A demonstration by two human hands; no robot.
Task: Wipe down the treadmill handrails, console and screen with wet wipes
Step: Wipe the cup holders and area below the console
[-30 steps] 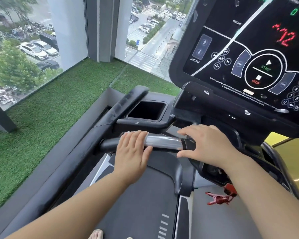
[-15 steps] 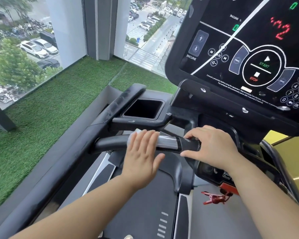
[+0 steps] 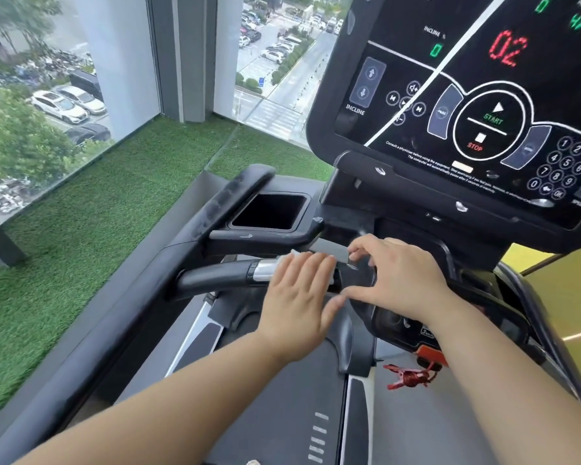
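1. The left hand [image 3: 299,297] lies flat across the top of the handlebar [image 3: 215,275], a short horizontal bar below the console [image 3: 467,112]. Its fingers [image 3: 311,266] are straight and close together, and the thumb is spread out to the right.
2. A wet wipe [image 3: 295,253] is pressed under those fingers. Only a small white edge of it shows, past the fingertips on the far side of the bar. The fingers press it down and do not curl round it.
3. The left hand covers most of the bar's silver sensor band [image 3: 265,270]. A short piece of the band shows to the left of the hand, next to the black grip.
4. The right hand [image 3: 406,280] arches over the black hub where the handlebar joins the machine. Its fingers [image 3: 359,251] are curled down over the top of the hub and the thumb reaches along its near side, so the hand cups the hub. The thumb tip is just beside the left thumb; I cannot tell whether they touch.
5. The console is lit, with red digits, START and STOP marks, an INCLINE pad and a number keypad.
6. The long side handrail [image 3: 220,203] runs along the left of the machine, with an open cup recess [image 3: 270,211] just beside it.
7. A red safety clip [image 3: 406,377] hangs below the right forearm over the belt [image 3: 275,407].
8. Green turf [image 3: 81,246] lies between the treadmill and the window [image 3: 47,78].
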